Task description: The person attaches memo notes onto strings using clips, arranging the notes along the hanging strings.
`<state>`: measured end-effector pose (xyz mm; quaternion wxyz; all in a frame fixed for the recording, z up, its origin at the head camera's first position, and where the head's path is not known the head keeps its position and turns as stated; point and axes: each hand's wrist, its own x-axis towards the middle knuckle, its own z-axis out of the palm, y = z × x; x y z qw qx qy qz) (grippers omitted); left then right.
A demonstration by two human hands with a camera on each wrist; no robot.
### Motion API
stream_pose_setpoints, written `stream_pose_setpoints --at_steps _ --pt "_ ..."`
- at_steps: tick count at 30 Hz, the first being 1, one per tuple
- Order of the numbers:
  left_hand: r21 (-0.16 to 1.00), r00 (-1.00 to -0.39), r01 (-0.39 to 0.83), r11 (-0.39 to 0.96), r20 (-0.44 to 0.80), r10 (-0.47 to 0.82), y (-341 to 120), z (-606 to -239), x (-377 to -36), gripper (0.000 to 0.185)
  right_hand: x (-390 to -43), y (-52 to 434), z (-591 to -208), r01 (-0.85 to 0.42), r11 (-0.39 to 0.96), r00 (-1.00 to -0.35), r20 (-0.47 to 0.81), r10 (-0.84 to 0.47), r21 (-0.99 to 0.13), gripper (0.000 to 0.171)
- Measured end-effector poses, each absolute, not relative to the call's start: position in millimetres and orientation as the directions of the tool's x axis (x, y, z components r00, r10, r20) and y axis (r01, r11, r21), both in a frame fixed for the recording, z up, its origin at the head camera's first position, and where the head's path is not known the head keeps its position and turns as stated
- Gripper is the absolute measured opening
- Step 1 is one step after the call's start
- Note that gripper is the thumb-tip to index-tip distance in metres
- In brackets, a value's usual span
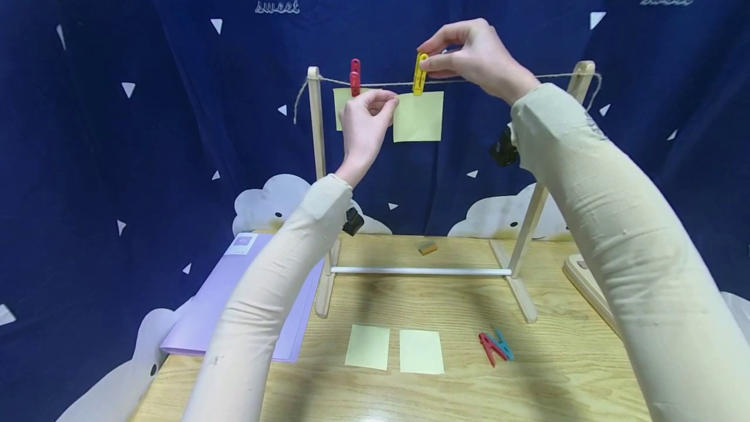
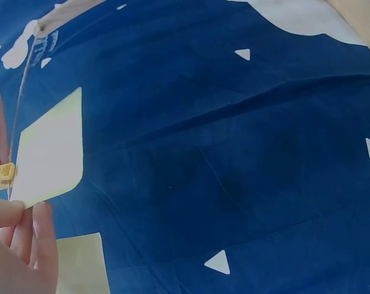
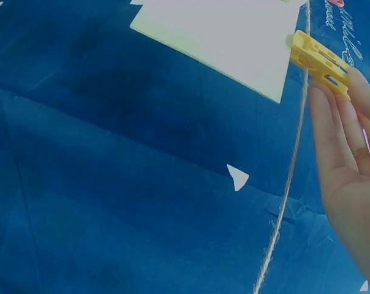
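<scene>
In the head view my right hand [image 1: 477, 57] pinches a yellow clothespin [image 1: 419, 77] at its upper end. The clothespin's lower end sits on the twine [image 3: 293, 156] at the top edge of a pale yellow sticky note [image 1: 418, 119]. My left hand [image 1: 366, 126] pinches that note's upper left corner between thumb and fingers, as the left wrist view also shows. Left of it, a second note [image 1: 341, 112] hangs from the twine under a red clothespin [image 1: 355, 78], partly hidden behind my left hand.
A wooden stand [image 1: 317, 129] holds the twine. Two sticky notes, a left one [image 1: 368, 347] and a right one [image 1: 421, 351], lie on the table beside red and blue clothespins [image 1: 495, 347]. A purple folder [image 1: 199, 318] lies left, a wooden board [image 1: 592, 292] right, a small brown block [image 1: 428, 248] behind.
</scene>
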<state>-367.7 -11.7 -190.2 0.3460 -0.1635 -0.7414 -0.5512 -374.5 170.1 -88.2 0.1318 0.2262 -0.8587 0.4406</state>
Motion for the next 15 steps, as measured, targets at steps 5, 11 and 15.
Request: stream_pose_setpoints --at_steps 5,11,15 --pt "0.704 -0.703 0.623 0.341 0.695 -0.149 -11.8 -189.5 -367.6 0.017 -375.0 170.5 -88.6 -0.508 0.515 -0.861 0.425 -0.279 -0.691 0.031" --pt "0.697 -0.694 0.628 0.345 0.703 -0.155 -12.0 -188.4 -368.2 0.016 -374.8 169.5 -90.2 -0.514 0.529 -0.857 0.422 -0.296 -0.675 0.033" --pt "0.697 -0.697 0.626 0.349 0.701 -0.151 -13.2 -187.9 -368.4 0.017 -375.1 169.9 -90.6 -0.502 0.546 -0.864 0.414 -0.286 -0.671 0.036"
